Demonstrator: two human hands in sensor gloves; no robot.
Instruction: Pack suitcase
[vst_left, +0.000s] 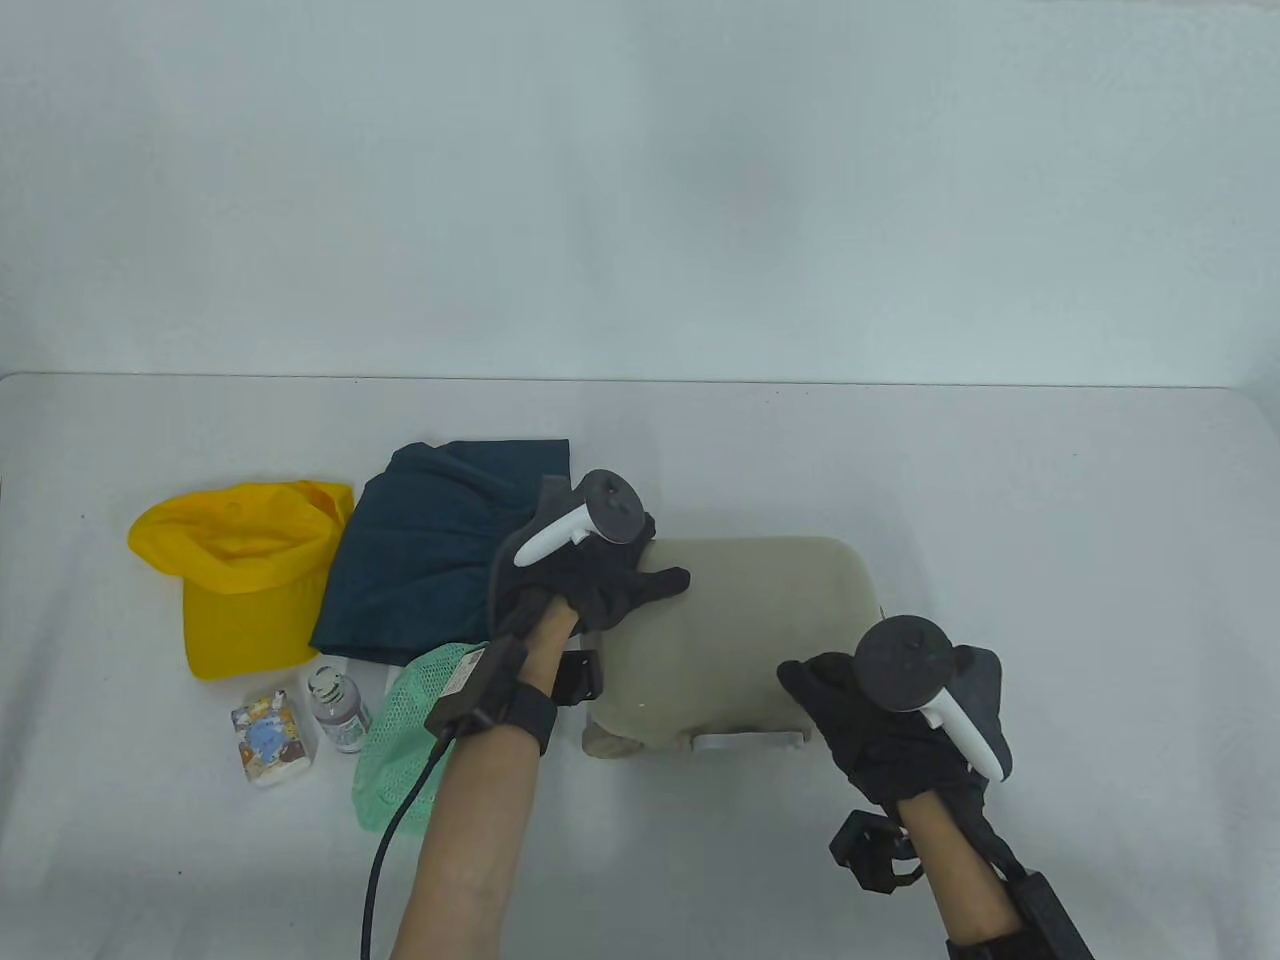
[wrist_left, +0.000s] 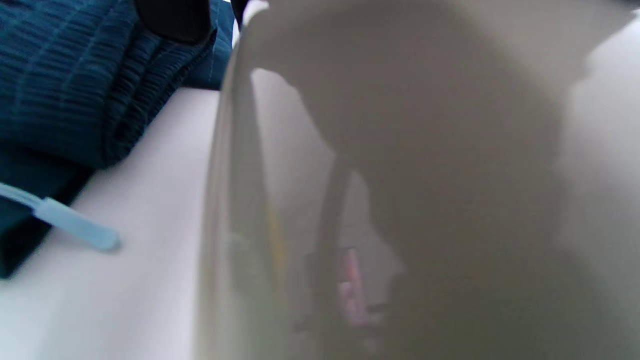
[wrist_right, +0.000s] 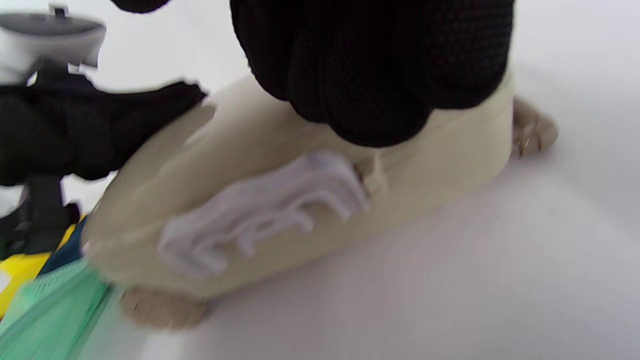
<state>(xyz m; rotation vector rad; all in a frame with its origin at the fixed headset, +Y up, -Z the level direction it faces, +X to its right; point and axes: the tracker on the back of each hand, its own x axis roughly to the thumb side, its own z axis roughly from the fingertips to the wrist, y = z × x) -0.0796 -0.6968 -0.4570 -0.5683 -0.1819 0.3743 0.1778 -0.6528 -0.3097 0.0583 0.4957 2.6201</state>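
Note:
A small beige hard-shell suitcase (vst_left: 735, 630) lies closed on the table, its white handle (vst_left: 745, 741) and beige wheels (vst_left: 610, 742) facing me. My left hand (vst_left: 600, 580) rests on the suitcase's far left top corner, fingers spread over the shell. My right hand (vst_left: 880, 710) rests on the near right corner, fingers curled over the edge above the handle (wrist_right: 265, 210). In the left wrist view the glossy shell (wrist_left: 400, 150) fills the frame beside folded dark teal clothing (wrist_left: 75, 90).
Left of the suitcase lie folded dark teal clothing (vst_left: 440, 560), a yellow fabric bag (vst_left: 245, 575), a green mesh pouch (vst_left: 410, 740), a small grey bottle (vst_left: 335, 708) and a small printed packet (vst_left: 272, 742). The table's far edge runs along the wall.

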